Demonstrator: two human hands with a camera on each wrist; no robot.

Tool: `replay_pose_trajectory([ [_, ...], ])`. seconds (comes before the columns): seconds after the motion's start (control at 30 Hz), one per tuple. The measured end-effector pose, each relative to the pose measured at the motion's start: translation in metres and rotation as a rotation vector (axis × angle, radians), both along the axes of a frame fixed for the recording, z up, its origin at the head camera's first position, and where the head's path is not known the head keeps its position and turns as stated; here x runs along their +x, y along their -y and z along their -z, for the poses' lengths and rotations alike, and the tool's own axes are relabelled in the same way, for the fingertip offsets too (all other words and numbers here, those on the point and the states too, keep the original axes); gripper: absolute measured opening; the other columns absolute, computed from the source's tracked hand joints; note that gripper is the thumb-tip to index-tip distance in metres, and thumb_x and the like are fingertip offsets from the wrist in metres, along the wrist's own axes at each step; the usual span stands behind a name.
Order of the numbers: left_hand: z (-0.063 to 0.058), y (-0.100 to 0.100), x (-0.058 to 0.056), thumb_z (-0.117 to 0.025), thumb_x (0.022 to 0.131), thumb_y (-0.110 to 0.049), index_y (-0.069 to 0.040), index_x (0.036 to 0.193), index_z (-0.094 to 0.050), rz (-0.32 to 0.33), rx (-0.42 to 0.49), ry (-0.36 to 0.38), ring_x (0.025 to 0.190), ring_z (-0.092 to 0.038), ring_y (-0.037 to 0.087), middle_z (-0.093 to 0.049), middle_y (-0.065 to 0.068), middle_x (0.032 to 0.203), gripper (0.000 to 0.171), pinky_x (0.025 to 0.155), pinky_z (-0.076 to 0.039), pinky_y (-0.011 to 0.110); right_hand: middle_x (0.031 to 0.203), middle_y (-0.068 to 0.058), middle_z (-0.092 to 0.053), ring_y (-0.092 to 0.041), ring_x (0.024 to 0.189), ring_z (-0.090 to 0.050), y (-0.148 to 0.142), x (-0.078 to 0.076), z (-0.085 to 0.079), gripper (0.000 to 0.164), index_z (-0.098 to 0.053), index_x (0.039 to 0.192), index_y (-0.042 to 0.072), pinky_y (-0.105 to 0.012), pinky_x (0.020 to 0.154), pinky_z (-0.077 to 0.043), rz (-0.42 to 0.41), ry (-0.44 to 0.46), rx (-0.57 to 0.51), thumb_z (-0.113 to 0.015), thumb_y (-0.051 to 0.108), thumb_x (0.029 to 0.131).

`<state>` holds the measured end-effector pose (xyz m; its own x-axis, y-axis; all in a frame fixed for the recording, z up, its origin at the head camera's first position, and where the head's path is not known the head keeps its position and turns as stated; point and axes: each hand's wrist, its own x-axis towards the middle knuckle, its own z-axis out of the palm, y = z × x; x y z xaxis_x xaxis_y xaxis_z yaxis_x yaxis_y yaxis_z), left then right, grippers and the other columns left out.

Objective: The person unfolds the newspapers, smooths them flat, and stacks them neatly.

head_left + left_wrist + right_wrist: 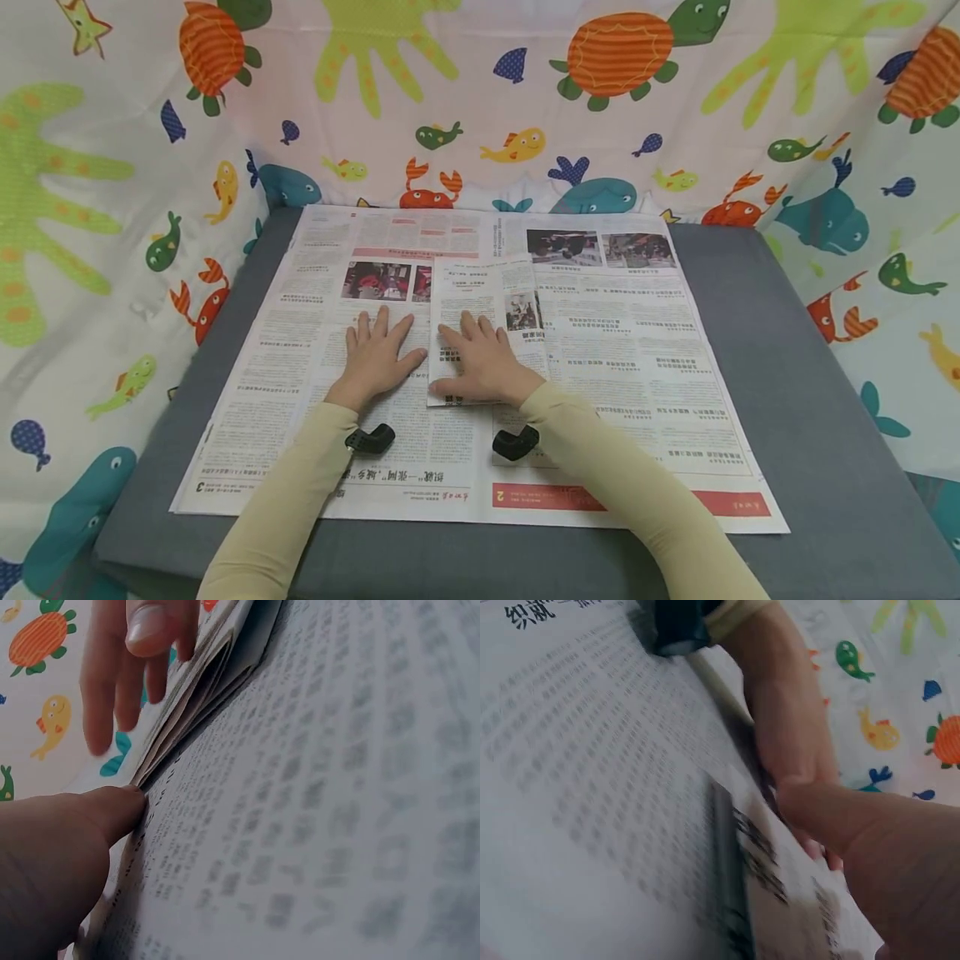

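A small folded newspaper (468,287) lies upside down in print on a large spread newspaper (630,358). My right hand (483,364) is over the folded piece with its fingers spread, appearing to rest on its lower half. My left hand (375,358), fingers also spread, lies on the open sheet just left of that piece. Its thumb points toward the folded edge. Stacked paper layers (202,697) show at the folded newspaper's side in the left wrist view. In the right wrist view, the folded edge (731,862) stands slightly above the sheet.
Beneath the newspapers is a grey-covered table (795,400). A printed cloth (480,75) with sea animals hangs around its back and sides. Black wrist devices (371,439) sit on both wrists, over pale yellow sleeves (630,475).
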<state>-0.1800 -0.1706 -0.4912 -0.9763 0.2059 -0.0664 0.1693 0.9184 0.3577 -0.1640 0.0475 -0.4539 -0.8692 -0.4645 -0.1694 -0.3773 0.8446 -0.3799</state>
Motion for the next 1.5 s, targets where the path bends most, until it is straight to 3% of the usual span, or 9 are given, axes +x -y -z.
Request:
replay_pose_trajectory([
  [0.17,0.002,-0.004,-0.002,-0.052,0.100,-0.055,-0.016,0.161,-0.033,0.006,-0.005,-0.009,0.154,0.002,0.059,-0.010,0.028,0.169,0.075,0.120,-0.002,0.076,0.173,-0.019,-0.005,-0.047,0.158,-0.003,0.010,0.005,0.009,0.105,-0.025,0.163,0.030,-0.071,0.123,-0.010,0.010,0.016,0.078,-0.071,0.073,0.079],
  [0.3,0.002,-0.006,-0.002,-0.052,0.100,-0.055,-0.017,0.161,-0.032,0.002,-0.007,-0.012,0.154,0.003,0.058,-0.009,0.028,0.169,0.075,0.120,-0.002,0.075,0.173,-0.017,-0.003,-0.045,0.159,0.001,0.010,0.007,0.011,0.104,-0.025,0.164,0.029,-0.069,0.124,-0.007,0.022,0.029,0.080,-0.072,0.071,0.081],
  [0.47,0.001,-0.006,0.000,-0.052,0.100,-0.054,-0.017,0.162,-0.032,0.001,-0.009,-0.013,0.154,0.002,0.058,-0.009,0.027,0.170,0.075,0.120,-0.002,0.075,0.173,-0.016,-0.007,-0.045,0.159,-0.001,0.008,0.008,0.011,0.095,-0.026,0.163,0.026,-0.070,0.124,-0.007,0.038,0.034,0.015,-0.072,0.060,0.087],
  [0.7,0.000,-0.007,0.001,-0.050,0.100,-0.056,-0.016,0.161,-0.033,-0.006,0.006,-0.006,0.154,0.003,0.057,-0.010,0.027,0.170,0.074,0.120,-0.001,0.075,0.167,-0.019,-0.029,-0.047,0.156,-0.019,0.007,0.008,0.015,0.077,-0.034,0.160,0.015,-0.071,0.121,-0.015,0.092,-0.040,-0.123,-0.068,0.034,0.094],
  [0.9,0.002,-0.010,0.001,-0.050,0.098,-0.061,-0.016,0.161,-0.032,-0.015,0.001,0.000,0.155,0.004,0.056,-0.008,0.026,0.170,0.080,0.119,-0.001,0.076,0.163,-0.021,-0.037,-0.049,0.153,-0.026,0.005,0.010,0.016,0.066,-0.039,0.157,0.009,-0.072,0.120,-0.019,0.109,-0.068,-0.198,-0.061,0.022,0.097],
  [1.03,0.002,-0.010,0.002,-0.054,0.095,-0.063,-0.016,0.161,-0.032,-0.024,-0.013,0.006,0.155,0.004,0.056,-0.008,0.026,0.170,0.084,0.119,-0.002,0.076,0.144,-0.019,-0.060,-0.039,0.129,-0.059,-0.001,0.008,0.010,0.057,-0.046,0.153,0.009,-0.058,0.108,-0.044,0.140,-0.065,-0.326,-0.059,0.015,0.098],
  [1.17,0.001,-0.011,0.002,-0.058,0.093,-0.064,-0.016,0.161,-0.033,-0.031,-0.021,-0.003,0.155,0.002,0.056,-0.009,0.026,0.170,0.086,0.119,-0.002,0.077,0.132,-0.017,-0.068,-0.027,0.098,-0.066,-0.015,0.007,-0.003,0.052,-0.050,0.151,0.012,-0.041,0.085,-0.055,0.250,-0.025,-0.513,-0.059,0.014,0.100],
  [1.37,-0.002,-0.011,0.001,-0.060,0.092,-0.062,-0.015,0.159,-0.036,-0.047,0.003,-0.002,0.155,0.001,0.057,-0.010,0.027,0.170,0.085,0.118,-0.001,0.077,0.149,-0.018,-0.056,-0.038,0.123,-0.064,-0.057,0.005,-0.028,0.054,-0.046,0.152,0.011,-0.048,0.093,-0.059,0.442,0.028,-0.776,-0.058,0.010,0.099],
  [1.5,-0.002,-0.009,0.001,-0.059,0.092,-0.063,-0.016,0.159,-0.035,-0.054,-0.007,0.004,0.155,0.002,0.057,-0.009,0.027,0.170,0.086,0.118,0.000,0.077,0.143,-0.021,-0.059,-0.036,0.123,-0.064,-0.099,0.005,-0.037,0.055,-0.045,0.153,0.010,-0.046,0.097,-0.057,0.518,0.003,-0.869,-0.058,0.008,0.099],
])
